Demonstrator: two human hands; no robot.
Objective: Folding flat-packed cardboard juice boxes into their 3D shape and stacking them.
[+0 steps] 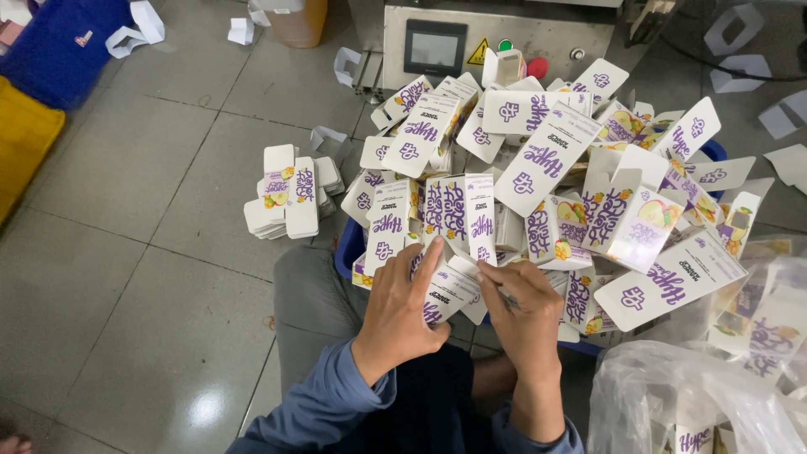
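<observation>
Both hands meet low in the middle on one small white-and-purple carton [450,290]: the left hand [402,309] cups it, fingers pressed along its side, while the right hand [523,309] pinches its edge. A loose heap of cartons [546,160] crowds from 12 to 3 o'clock, hiding most of the blue bin [349,248]. A flat stack [287,202] lies at 10 o'clock, a clear plastic bag [672,395] at 4.
</observation>
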